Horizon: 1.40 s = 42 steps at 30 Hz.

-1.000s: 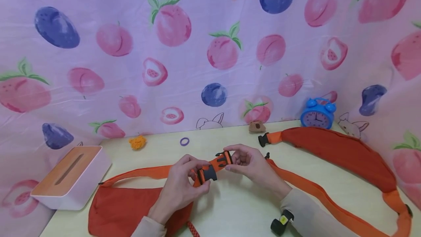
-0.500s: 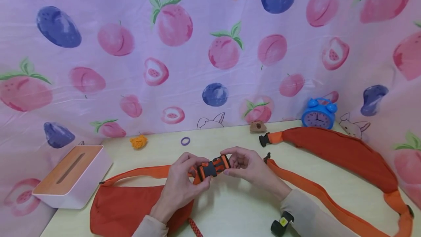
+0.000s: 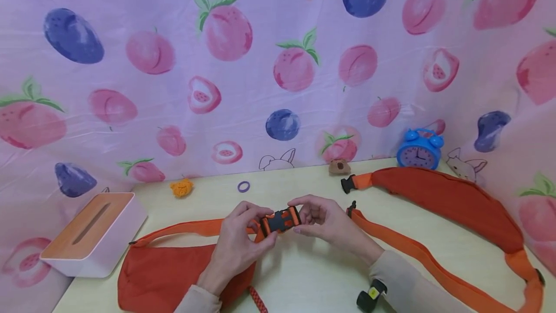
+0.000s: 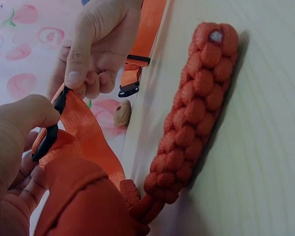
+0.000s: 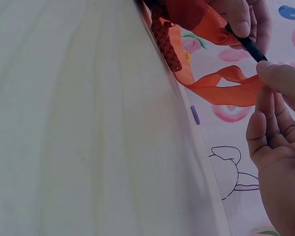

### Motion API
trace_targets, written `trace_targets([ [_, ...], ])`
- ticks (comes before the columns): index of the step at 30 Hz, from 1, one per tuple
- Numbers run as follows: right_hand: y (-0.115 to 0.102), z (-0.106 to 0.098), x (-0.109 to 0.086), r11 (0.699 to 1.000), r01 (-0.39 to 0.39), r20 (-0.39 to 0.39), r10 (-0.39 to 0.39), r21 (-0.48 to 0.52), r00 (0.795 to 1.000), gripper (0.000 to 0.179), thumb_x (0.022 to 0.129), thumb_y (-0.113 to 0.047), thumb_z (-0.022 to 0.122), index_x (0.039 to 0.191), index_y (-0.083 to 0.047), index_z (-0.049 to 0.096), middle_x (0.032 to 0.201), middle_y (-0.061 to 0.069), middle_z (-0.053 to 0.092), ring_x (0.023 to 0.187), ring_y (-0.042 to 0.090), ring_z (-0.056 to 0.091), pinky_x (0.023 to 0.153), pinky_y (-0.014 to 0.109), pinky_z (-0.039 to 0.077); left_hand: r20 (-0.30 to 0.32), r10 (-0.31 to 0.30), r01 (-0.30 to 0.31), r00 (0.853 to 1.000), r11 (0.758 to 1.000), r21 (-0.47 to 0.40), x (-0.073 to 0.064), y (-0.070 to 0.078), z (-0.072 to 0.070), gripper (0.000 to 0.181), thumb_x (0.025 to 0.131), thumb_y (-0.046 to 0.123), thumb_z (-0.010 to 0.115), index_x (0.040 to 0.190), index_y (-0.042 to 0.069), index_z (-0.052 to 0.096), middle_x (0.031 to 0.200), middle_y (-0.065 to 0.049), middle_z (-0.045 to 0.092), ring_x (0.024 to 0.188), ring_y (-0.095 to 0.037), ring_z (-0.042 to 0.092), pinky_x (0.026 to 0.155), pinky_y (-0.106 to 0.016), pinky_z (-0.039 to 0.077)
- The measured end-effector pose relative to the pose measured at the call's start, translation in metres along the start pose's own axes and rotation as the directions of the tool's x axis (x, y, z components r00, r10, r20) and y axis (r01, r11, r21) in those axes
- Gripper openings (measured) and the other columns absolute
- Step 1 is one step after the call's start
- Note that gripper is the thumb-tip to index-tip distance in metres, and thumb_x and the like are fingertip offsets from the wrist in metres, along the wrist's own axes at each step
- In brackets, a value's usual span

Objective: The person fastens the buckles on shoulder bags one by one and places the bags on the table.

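Both hands hold a black side-release buckle (image 3: 281,220) above the table, its pronged half pushed into the socket half. Whether it has latched fully cannot be told. My left hand (image 3: 239,238) pinches the socket end between thumb and fingers; my right hand (image 3: 330,221) pinches the pronged end by its orange webbing. The buckle belongs to a rust-red waist bag (image 3: 165,274) lying under my left wrist, with an orange strap (image 3: 187,228) looping behind. A braided red cord pull (image 4: 196,113) hangs from that bag, large in the left wrist view.
A second red waist bag (image 3: 447,202), its buckle (image 3: 348,185) undone, lies at the right. A tissue box (image 3: 95,235) stands left. Along the back are an orange figure (image 3: 181,188), purple ring (image 3: 243,186), brown figure (image 3: 339,167) and blue alarm clock (image 3: 419,151).
The right hand has moved slightly left, bringing the pronged half into the socket; the gap between the buckle halves has closed. The left hand keeps its hold nearly in place.
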State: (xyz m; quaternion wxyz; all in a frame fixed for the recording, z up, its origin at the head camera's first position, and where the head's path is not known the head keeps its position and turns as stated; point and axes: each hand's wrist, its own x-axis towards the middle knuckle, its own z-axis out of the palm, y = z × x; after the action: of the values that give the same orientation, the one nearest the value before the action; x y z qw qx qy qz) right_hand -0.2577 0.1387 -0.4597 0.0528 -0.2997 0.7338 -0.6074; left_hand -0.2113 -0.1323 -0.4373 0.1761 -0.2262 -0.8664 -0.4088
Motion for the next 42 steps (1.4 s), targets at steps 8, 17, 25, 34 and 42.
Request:
trace_targets([
  [8, 0.0004, 0.0005, -0.0001, 1.000, -0.001, 0.008, 0.001, -0.001, 1.000, 0.056, 0.096, -0.003, 0.087, 0.148, -0.007, 0.067, 0.101, 0.014, 0.072, 0.084, 0.017, 0.068, 0.078, 0.023, 0.058, 0.014, 0.016, -0.016, 1.000, 1.000, -0.005, -0.0006, -0.0005, -0.0018, 0.045, 0.077, 0.006, 0.104, 0.116, 0.013, 0.085, 0.106, -0.001, 0.066, 0.087, -0.014, 0.072, 0.081, -0.040, 0.069],
  [17, -0.0024, 0.0003, -0.0008, 1.000, -0.025, -0.011, 0.025, 0.000, 1.000, 0.056, 0.095, -0.004, 0.088, 0.147, -0.010, 0.068, 0.100, 0.013, 0.072, 0.085, 0.020, 0.068, 0.080, 0.025, 0.060, -0.006, -0.036, 0.037, 0.999, 0.999, 0.013, 0.0001, 0.0001, -0.0055, 0.058, 0.073, 0.007, 0.106, 0.125, 0.010, 0.082, 0.107, 0.004, 0.074, 0.087, -0.006, 0.075, 0.087, -0.040, 0.068],
  [25, -0.0029, 0.0006, -0.0020, 1.000, -0.025, -0.003, 0.025, 0.012, 1.000, 0.055, 0.095, -0.005, 0.088, 0.146, -0.011, 0.069, 0.100, 0.013, 0.072, 0.084, 0.021, 0.068, 0.077, 0.025, 0.058, -0.011, -0.033, 0.033, 0.999, 0.999, 0.033, 0.0003, 0.0020, -0.0061, 0.052, 0.073, 0.009, 0.106, 0.121, 0.014, 0.085, 0.105, 0.006, 0.074, 0.085, -0.004, 0.073, 0.087, -0.040, 0.068],
  [34, -0.0022, 0.0011, -0.0026, 0.999, -0.029, -0.009, 0.030, 0.021, 1.000, 0.055, 0.093, -0.007, 0.091, 0.144, -0.017, 0.073, 0.100, 0.014, 0.071, 0.086, 0.021, 0.068, 0.078, 0.025, 0.057, -0.011, -0.022, 0.022, 1.000, 1.000, 0.007, 0.0002, 0.0023, -0.0059, 0.051, 0.073, 0.007, 0.106, 0.119, 0.016, 0.086, 0.107, 0.007, 0.076, 0.088, -0.007, 0.074, 0.087, -0.036, 0.068],
  [42, -0.0009, 0.0015, -0.0018, 1.000, -0.011, -0.002, 0.011, 0.021, 1.000, 0.056, 0.092, -0.009, 0.092, 0.144, -0.011, 0.072, 0.099, 0.010, 0.072, 0.084, 0.019, 0.068, 0.072, 0.024, 0.053, -0.009, -0.017, 0.017, 1.000, 1.000, 0.008, 0.0003, 0.0031, -0.0068, 0.050, 0.073, 0.006, 0.106, 0.118, 0.016, 0.087, 0.106, 0.008, 0.076, 0.087, -0.010, 0.076, 0.086, -0.028, 0.066],
])
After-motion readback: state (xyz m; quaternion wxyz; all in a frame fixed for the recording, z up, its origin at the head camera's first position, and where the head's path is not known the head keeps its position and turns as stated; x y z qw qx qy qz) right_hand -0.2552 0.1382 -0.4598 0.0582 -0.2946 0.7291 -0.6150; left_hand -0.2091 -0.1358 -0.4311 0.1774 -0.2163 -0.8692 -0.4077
